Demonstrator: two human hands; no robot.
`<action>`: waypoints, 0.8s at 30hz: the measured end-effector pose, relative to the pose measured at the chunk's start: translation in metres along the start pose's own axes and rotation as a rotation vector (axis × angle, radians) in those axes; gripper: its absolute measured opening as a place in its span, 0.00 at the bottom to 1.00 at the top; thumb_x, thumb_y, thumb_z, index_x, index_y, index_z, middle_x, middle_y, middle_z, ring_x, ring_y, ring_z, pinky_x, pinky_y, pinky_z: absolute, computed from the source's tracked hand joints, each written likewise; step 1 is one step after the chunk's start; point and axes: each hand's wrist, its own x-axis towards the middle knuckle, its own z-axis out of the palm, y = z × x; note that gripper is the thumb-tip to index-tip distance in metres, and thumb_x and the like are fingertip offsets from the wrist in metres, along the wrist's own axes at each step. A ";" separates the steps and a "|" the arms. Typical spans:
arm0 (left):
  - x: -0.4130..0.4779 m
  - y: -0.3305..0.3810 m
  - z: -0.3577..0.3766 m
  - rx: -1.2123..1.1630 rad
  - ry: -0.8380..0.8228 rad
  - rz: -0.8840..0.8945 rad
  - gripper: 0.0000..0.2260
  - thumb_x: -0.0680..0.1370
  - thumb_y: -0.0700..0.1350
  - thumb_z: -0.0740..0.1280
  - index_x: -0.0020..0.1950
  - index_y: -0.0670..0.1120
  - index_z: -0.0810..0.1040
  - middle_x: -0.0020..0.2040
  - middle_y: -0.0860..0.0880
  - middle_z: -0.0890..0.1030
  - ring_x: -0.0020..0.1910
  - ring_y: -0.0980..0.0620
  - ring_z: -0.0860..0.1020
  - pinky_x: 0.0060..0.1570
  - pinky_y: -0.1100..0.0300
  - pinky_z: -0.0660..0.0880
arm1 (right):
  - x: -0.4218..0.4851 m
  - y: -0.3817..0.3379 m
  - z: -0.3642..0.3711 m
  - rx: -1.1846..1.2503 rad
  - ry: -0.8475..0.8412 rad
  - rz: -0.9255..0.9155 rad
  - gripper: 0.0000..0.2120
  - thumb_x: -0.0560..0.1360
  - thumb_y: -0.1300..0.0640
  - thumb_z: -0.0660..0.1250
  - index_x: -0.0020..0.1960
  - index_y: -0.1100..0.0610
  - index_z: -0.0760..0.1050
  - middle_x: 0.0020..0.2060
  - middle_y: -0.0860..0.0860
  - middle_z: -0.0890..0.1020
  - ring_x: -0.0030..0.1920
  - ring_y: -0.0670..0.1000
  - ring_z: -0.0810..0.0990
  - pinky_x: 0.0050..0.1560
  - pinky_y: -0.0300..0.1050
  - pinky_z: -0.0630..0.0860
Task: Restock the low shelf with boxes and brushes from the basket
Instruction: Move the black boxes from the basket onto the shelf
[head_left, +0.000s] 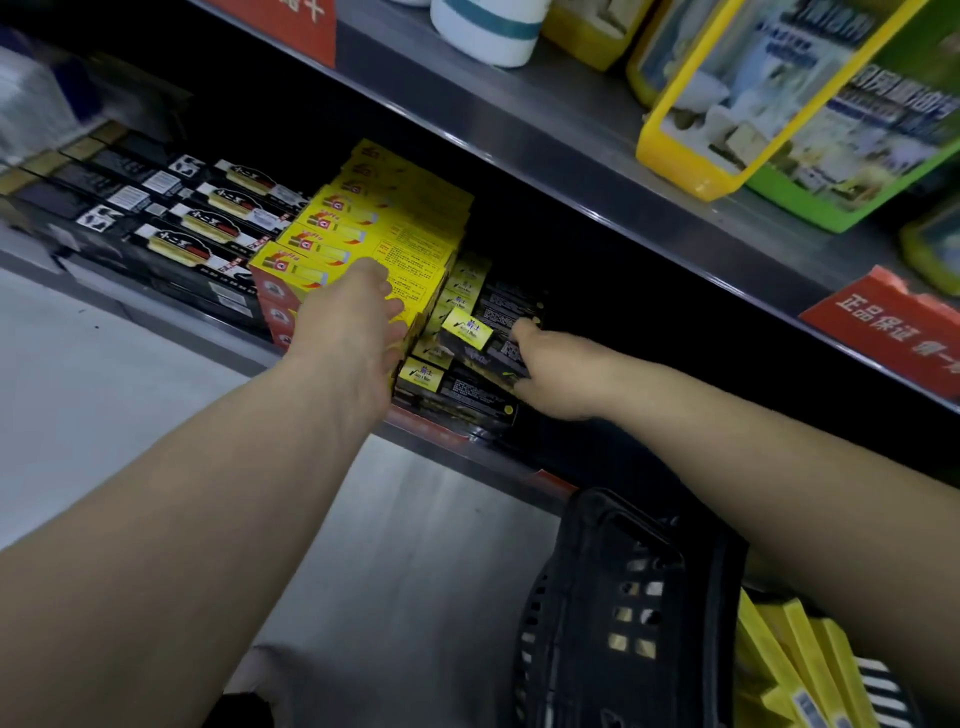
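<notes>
On the low shelf (208, 343) stands a stack of yellow boxes (395, 218). My left hand (353, 322) lies flat against the stack's front right side with straight fingers. Right of it lie several black packs with yellow labels. My right hand (545, 369) grips one such black pack (483, 332), thumb on top and fingers underneath, holding it tilted over the pile of black packs (457, 389). The black basket (613, 597) sits at the lower right with yellow boxes (789, 665) showing inside.
Long black boxes (156, 218) fill the shelf left of the yellow stack. The upper shelf (571, 140) overhangs, carrying yellow and green packages (789, 104) and a white container (488, 26). A red price tag (893, 332) hangs at its right edge. Pale floor (104, 395) lies below.
</notes>
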 end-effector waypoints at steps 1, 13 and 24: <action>-0.001 0.002 -0.003 -0.018 -0.005 -0.005 0.11 0.80 0.49 0.58 0.57 0.46 0.74 0.56 0.47 0.77 0.43 0.52 0.75 0.41 0.60 0.70 | 0.006 -0.002 0.005 -0.034 -0.020 0.009 0.22 0.79 0.61 0.59 0.69 0.62 0.55 0.34 0.52 0.70 0.31 0.49 0.69 0.26 0.43 0.63; -0.004 0.004 -0.008 0.000 0.039 0.017 0.13 0.80 0.45 0.58 0.62 0.44 0.75 0.56 0.47 0.78 0.50 0.51 0.77 0.46 0.59 0.71 | 0.042 -0.012 0.037 -0.089 0.017 -0.045 0.25 0.77 0.55 0.65 0.68 0.59 0.57 0.61 0.58 0.69 0.45 0.53 0.70 0.39 0.48 0.69; -0.003 0.003 -0.005 -0.002 0.049 0.001 0.10 0.80 0.45 0.58 0.58 0.44 0.75 0.54 0.47 0.78 0.47 0.51 0.76 0.41 0.61 0.72 | 0.044 -0.017 0.042 -0.074 0.038 -0.067 0.21 0.75 0.58 0.65 0.63 0.60 0.59 0.57 0.58 0.70 0.48 0.54 0.69 0.42 0.49 0.70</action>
